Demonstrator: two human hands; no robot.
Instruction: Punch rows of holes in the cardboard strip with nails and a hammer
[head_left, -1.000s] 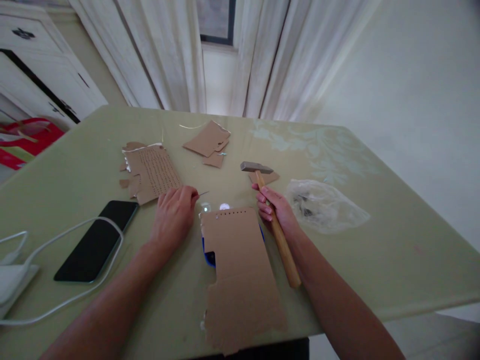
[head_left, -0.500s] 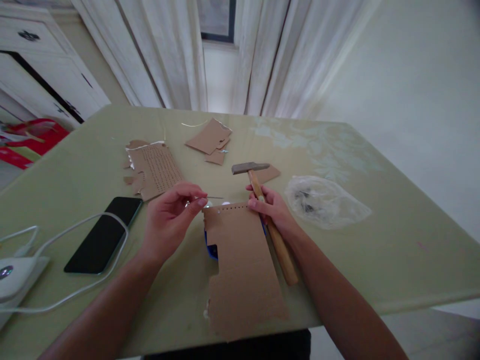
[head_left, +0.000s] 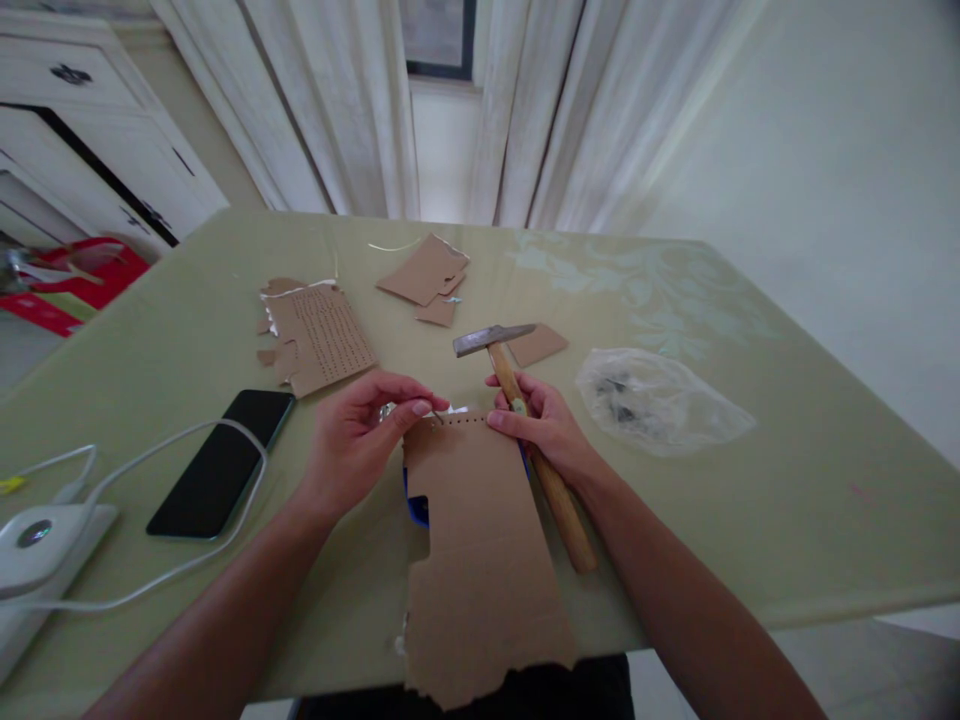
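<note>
A piece of brown cardboard [head_left: 484, 540] lies in front of me, with a row of small holes along its far edge. Pinched between the fingertips of my left hand [head_left: 367, 430] is a thin metal nail [head_left: 438, 417], its point down by the holes at the cardboard's far left corner. My right hand [head_left: 544, 425] is wrapped round the wooden handle of a hammer [head_left: 559, 500], and its thumb rests on the cardboard's far right corner. The hammer's head lies beyond the hand, to the left. Part of a blue object [head_left: 415, 505] shows under the cardboard; most of it is hidden.
To the left lie a black phone [head_left: 221, 465], a white charger with a cable [head_left: 45, 540] and a cardboard piece full of holes [head_left: 322, 340]. Cardboard scraps [head_left: 424, 270] are farther back. A clear plastic bag [head_left: 660, 405] with dark bits sits at the right.
My left hand has moved slightly right, and the nail has turned from level to pointing down at the cardboard. The hammer's head has shifted a little left.
</note>
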